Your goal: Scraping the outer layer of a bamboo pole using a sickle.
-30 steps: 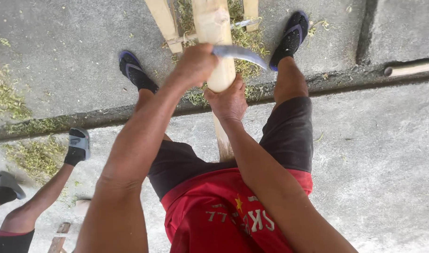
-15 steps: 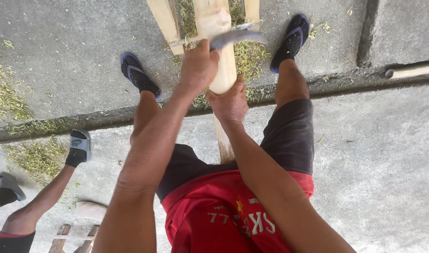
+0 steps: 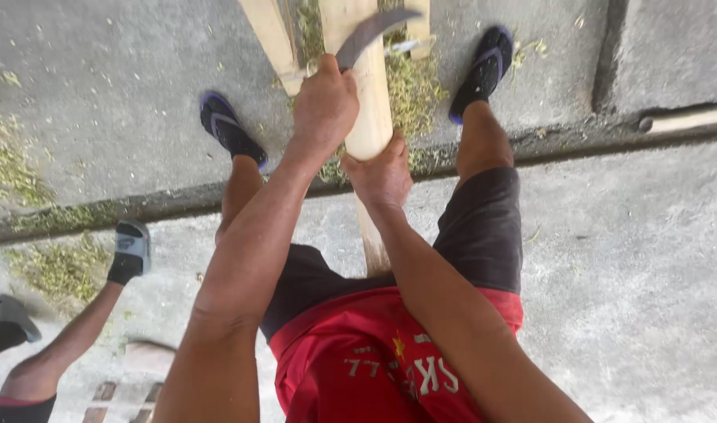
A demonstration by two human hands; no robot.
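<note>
I sit with a pale, peeled wooden pole (image 3: 368, 102) running out between my legs. My right hand (image 3: 382, 174) is closed around the pole at about knee level. Just beyond it, my left hand (image 3: 324, 103) grips the handle of a curved, dark grey knife (image 3: 372, 31). The blade lies slanted across the far part of the pole. My feet, in dark sandals (image 3: 229, 129) (image 3: 481, 69), rest on the concrete on either side of the pole.
Two more pale slats (image 3: 268, 39) (image 3: 418, 23) lie beside the pole over green shavings (image 3: 409, 86). A groove (image 3: 577, 141) crosses the concrete, with a pale pipe (image 3: 687, 120) at right. Another person's legs in grey sandals (image 3: 127, 251) are at left.
My left hand has slid the knife away from me along the pole, from just beyond my right hand to farther out. My right hand has kept its hold.
</note>
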